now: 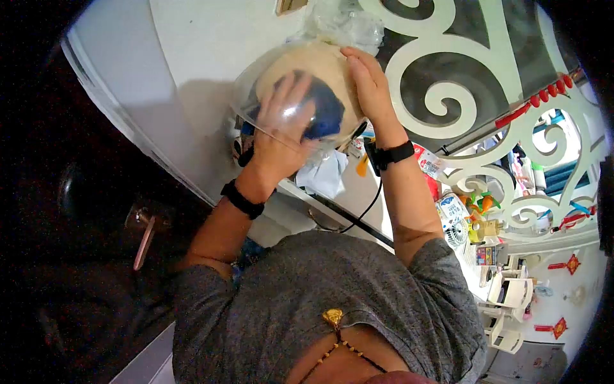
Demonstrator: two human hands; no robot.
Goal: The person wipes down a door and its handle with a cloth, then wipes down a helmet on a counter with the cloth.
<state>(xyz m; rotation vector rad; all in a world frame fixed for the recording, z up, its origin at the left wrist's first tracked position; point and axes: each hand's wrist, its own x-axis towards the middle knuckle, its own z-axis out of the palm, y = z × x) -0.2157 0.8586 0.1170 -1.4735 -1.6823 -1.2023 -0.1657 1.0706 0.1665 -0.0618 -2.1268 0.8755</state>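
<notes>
A cream helmet (342, 72) with a clear, rounded visor (251, 83) is at the top centre, and a dark blue patch (329, 109) shows on it. My left hand (283, 121) lies over the blue patch with its fingers spread, partly seen through the visor. Against the helmet's right side rests my right hand (371, 89), flat, with fingers stretched out. Below the helmet are a crumpled white cloth or tissue (323, 176) and a yellow-orange object (362, 166).
Clear plastic wrapping (345, 25) lies behind the helmet. A white scrollwork partition (441, 48) stands at the right. A black cable (377, 198) curves below my right wrist. A small fan (456, 232) and other items are farther right. At the left is a dark door with a handle (145, 243).
</notes>
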